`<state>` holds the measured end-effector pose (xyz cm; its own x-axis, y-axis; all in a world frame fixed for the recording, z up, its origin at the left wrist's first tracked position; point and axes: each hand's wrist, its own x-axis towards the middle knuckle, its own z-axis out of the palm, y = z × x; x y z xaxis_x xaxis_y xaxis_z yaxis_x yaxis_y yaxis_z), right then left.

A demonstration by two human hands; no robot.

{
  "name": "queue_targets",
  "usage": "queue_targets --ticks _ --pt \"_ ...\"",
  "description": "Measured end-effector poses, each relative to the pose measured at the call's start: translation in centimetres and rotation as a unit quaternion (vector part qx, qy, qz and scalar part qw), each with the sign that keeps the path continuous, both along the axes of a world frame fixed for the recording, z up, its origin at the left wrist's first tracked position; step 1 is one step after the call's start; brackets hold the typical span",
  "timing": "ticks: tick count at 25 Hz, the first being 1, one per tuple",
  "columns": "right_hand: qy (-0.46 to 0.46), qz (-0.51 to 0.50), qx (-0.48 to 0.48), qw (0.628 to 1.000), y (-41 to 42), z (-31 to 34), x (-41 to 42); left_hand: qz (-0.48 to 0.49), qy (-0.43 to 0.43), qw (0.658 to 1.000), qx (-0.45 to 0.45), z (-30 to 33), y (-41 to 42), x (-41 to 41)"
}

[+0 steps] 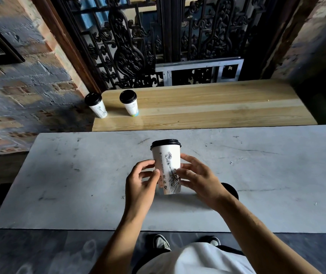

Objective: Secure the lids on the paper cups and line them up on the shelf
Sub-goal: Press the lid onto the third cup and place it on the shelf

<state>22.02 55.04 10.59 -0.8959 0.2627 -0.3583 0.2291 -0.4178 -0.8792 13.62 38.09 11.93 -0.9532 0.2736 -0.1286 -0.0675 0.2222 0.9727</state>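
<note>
A white paper cup with a black drawing and a black lid on top stands upright at the middle of the grey table. My left hand touches its left side and my right hand wraps its right side. Two more lidded white cups stand at the left end of the wooden shelf: one at the very corner, the other just right of it. A dark round object, possibly a lid, is partly hidden behind my right wrist.
The wooden shelf runs behind the grey table, with bare wood to the right of the two cups. An ornate black metal grille and a small metal frame stand behind the shelf. Brick wall lies to the left.
</note>
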Motion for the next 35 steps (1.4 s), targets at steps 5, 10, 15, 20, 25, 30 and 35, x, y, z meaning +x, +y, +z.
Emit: queue_targets --ticks 5,10,15,20,25,30,35 --pt "-0.025 0.034 0.15 0.988 3.1 0.8 -2.0 -0.005 0.006 1.0 -0.001 0.1 2.3 -0.7" --pt "-0.045 0.104 0.201 0.973 7.5 1.2 -4.4 -0.003 -0.018 1.0 -0.003 0.5 5.7 -1.9" --pt "-0.04 0.147 0.257 0.954 10.1 -0.2 -8.2 -0.014 -0.046 0.999 -0.013 -1.1 8.2 -5.1" --pt "-0.085 0.15 0.275 0.946 11.5 -2.6 -13.8 -0.043 -0.089 0.995 -0.013 -4.0 10.1 -11.4" --pt "-0.095 0.139 0.39 0.905 14.1 -6.9 -23.0 -0.101 -0.035 0.992 -0.063 -8.5 13.0 -20.7" --pt "-0.068 0.09 0.508 0.854 18.3 -12.7 -34.2 -0.119 0.047 0.99 -0.062 -16.0 19.2 -32.6" --pt "-0.042 0.067 0.563 0.823 21.5 -16.5 -38.6 -0.151 0.039 0.988 0.0 -21.0 22.9 -37.9"
